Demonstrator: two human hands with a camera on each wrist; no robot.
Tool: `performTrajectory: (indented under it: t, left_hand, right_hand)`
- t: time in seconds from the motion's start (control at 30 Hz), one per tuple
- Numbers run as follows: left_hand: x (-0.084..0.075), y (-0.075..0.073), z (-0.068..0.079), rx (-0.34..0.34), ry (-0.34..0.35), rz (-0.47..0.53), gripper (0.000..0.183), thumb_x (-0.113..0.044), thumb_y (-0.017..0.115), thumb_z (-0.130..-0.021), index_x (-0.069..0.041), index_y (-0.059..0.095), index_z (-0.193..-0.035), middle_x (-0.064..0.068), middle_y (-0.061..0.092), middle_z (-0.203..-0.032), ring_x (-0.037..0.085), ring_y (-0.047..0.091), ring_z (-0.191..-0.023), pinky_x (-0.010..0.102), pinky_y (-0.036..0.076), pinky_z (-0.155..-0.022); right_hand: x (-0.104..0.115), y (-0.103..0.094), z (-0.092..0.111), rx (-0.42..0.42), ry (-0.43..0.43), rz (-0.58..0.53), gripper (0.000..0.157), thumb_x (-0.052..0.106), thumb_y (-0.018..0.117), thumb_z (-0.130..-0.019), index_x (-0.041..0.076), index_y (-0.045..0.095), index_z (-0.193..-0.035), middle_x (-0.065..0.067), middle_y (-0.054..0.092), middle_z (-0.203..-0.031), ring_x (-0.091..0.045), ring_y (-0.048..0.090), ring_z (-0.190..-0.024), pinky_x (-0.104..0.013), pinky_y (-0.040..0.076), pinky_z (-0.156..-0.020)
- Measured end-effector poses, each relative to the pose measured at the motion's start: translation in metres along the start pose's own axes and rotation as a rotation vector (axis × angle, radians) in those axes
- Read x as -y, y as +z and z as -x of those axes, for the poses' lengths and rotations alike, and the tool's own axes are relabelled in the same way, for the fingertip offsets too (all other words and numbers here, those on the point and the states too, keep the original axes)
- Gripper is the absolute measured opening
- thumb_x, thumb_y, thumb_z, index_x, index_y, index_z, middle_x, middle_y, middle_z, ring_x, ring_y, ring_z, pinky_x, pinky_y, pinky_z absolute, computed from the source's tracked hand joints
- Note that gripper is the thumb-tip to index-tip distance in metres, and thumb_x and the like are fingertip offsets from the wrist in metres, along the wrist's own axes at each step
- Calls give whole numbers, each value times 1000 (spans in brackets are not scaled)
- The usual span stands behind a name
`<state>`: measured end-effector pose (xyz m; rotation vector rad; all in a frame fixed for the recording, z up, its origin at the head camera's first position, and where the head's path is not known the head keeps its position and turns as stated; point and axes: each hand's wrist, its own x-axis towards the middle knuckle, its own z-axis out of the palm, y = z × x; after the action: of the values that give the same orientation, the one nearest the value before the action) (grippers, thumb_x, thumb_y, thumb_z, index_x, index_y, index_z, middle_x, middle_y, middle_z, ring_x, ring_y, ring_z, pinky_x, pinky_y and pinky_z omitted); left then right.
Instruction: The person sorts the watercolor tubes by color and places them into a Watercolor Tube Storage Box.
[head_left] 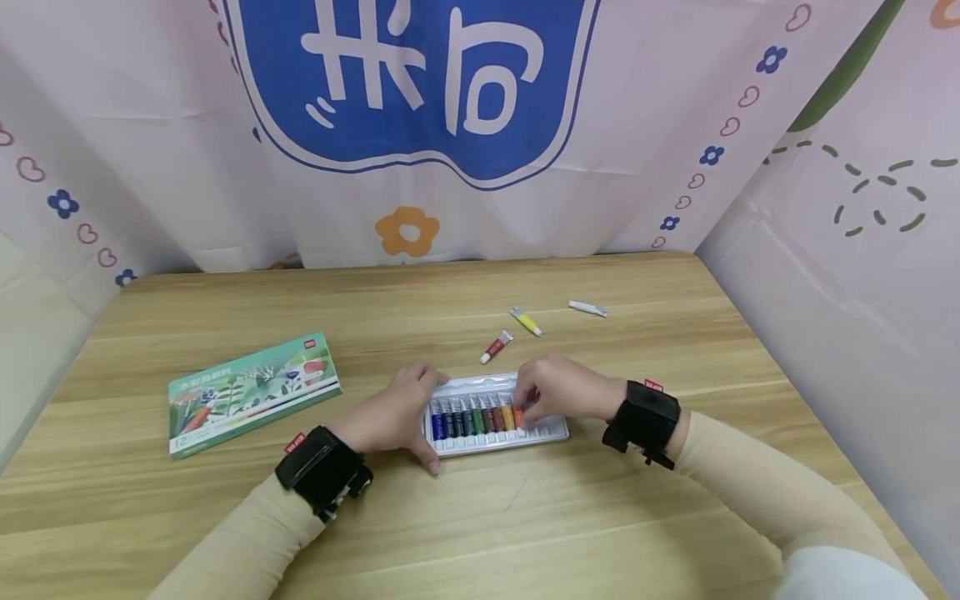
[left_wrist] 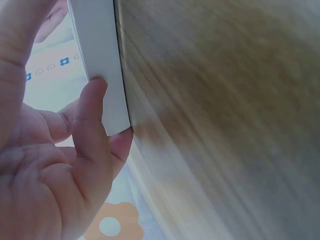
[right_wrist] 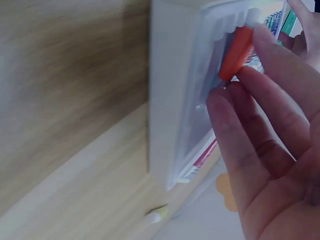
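White sleeve [head_left: 847,573]: near right edge of bench [head_left: 540,533]. Your left hand [head_left: 396,410]: fingers gripped tray [head_left: 553,430]. Your right hand [head_left: 564,388]: fingers pinched orange tube [right_wrist: 237,52], which needed straight alignment.

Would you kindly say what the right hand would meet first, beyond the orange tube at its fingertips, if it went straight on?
Most likely the amber tube beside the orange tube, going leftward along the tray. The right hand also angles down, so the tray itself might come first; depth is unclear.
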<state>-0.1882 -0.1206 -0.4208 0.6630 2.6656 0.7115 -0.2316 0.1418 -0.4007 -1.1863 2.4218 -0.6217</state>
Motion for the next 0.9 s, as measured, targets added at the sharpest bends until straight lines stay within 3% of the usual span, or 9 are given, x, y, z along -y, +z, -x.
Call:
performTrajectory:
  t: [0.43, 0.73, 0.9]
  left_hand:
    - [1, 0, -1, 2, 7, -4, 118, -45, 91, -36, 0, 41, -133, 16, 39, -130, 30, 36, -118, 44, 35, -101]
    - [-1, -1, -1, -1, 22, -2, 117, -44, 91, -37, 1, 41, -133, 16, 39, -127, 29, 36, -116, 43, 36, -101]
    - [-1, -1, 0, 2, 13, 1, 117, -43, 91, -37, 1, 42, -133, 15, 40, -127, 29, 36, -116, 43, 36, -101]
  right_hand:
    - [11, 0, -6, 62, 35, 83, 8, 11, 78, -74, 17, 72, -73, 13, 59, -73, -2, 55, -68, -18, 48, -63]
    - [7, -1, -6, 84, 36, 56, 8, 12, 77, -76, 17, 72, -72, 13, 59, -73, -3, 55, -70, -19, 48, -64]
    - [5, -6, -9, 137, 14, 37, 7, 12, 75, -78, 18, 73, -76, 13, 60, -78, -4, 55, -74, -20, 49, -67]
